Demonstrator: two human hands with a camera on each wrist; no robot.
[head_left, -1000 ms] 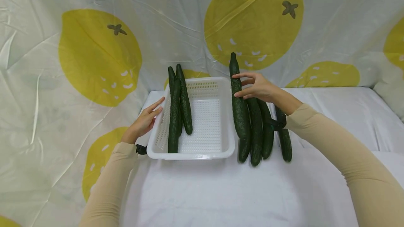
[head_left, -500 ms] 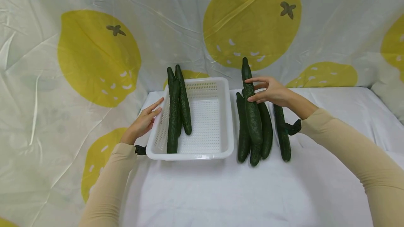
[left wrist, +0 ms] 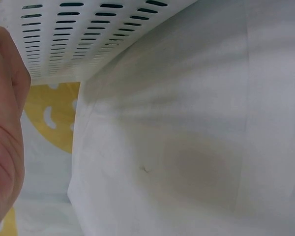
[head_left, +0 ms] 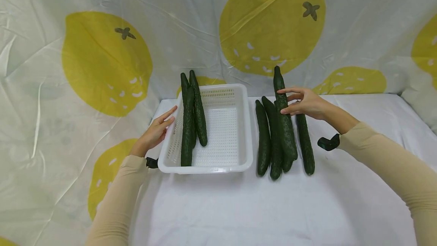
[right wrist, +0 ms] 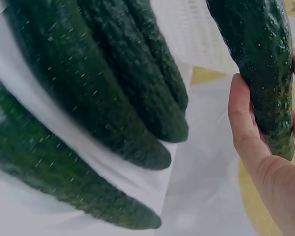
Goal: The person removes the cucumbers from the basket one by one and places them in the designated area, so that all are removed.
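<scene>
A beige-sleeved left arm [head_left: 116,200] slants forward to a bare left hand [head_left: 154,132] with extended fingers [head_left: 166,115]. A beige-sleeved right arm [head_left: 382,166] reaches diagonally inward; its bare right hand [head_left: 310,104] points leftward, thumb [right wrist: 239,105] and fingers curved in a pinch.

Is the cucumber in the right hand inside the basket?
No, the right hand holds that cucumber outside the basket, off to its right.

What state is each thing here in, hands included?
White tablecloth: spread, creased
White basket: open side up, partly filled
Basket cucumbers: three, leaning inside
Loose cucumbers: four, lying on tablecloth
Held cucumber: gripped, above loose ones
Left hand: fingers extended against basket
Right hand: holding cucumber
</scene>
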